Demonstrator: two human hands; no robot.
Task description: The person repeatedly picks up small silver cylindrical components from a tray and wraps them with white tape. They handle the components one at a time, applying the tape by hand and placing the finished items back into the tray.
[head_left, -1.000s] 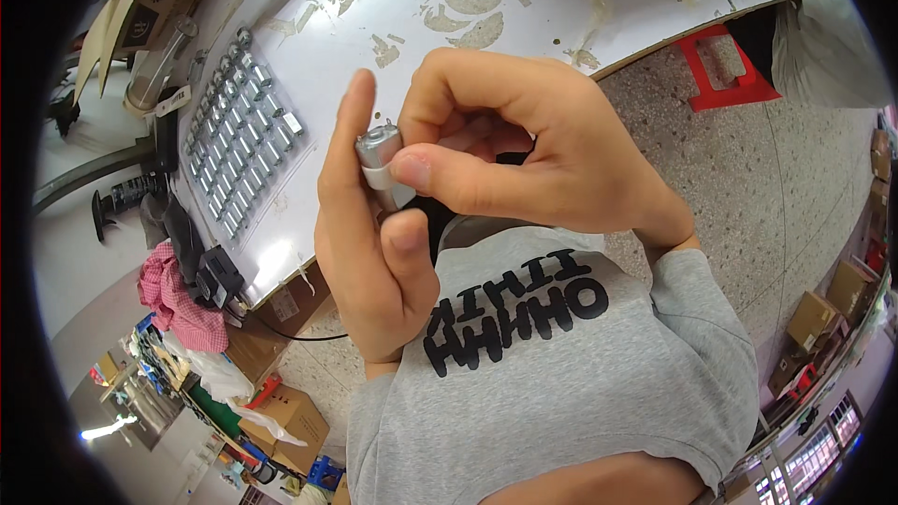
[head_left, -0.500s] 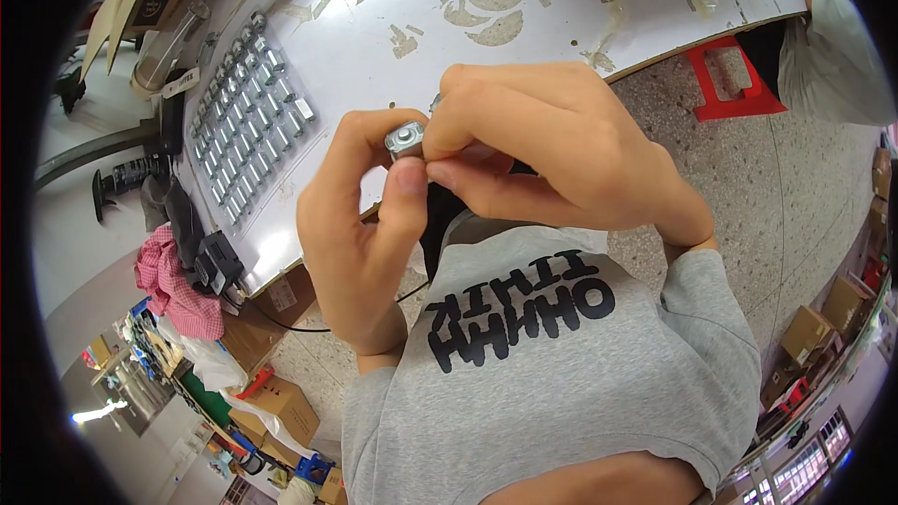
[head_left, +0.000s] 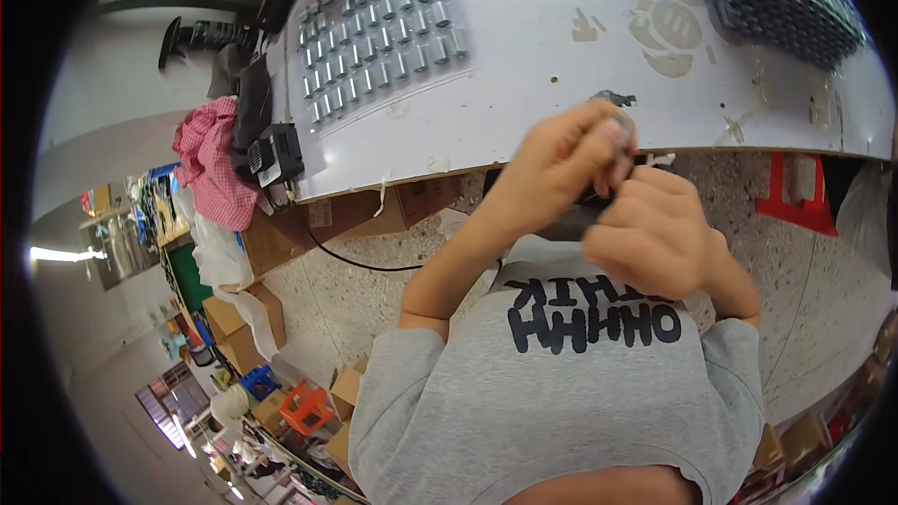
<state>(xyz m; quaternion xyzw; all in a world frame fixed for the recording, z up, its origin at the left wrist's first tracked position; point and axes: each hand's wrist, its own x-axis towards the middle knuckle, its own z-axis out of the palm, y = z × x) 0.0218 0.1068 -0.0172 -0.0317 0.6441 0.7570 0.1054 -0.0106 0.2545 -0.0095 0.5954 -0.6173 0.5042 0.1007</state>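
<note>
Small motor (head_left: pixel 622 124), blurred, pinched by left hand (head_left: pixel 569 164) near table (head_left: pixel 510 112); right hand (head_left: pixel 650 232) curled just beside, its grasp cannot be told.

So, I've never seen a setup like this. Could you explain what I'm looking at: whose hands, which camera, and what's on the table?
There is no machine here: these are a person's bare hands. The view comes from the left of two wide fisheye cameras worn on the head, looking down, so straight edges bend near the rim.

On the white table, toward the left, lies a clear tray with rows of small metal cylinders. At the upper right is a dense stack of shiny metal pieces. A black boxy device sits by the table's left end.

The left hand pinches something greyish, too blurred to identify. The right hand is curled close by; whether it holds anything cannot be seen.
</note>
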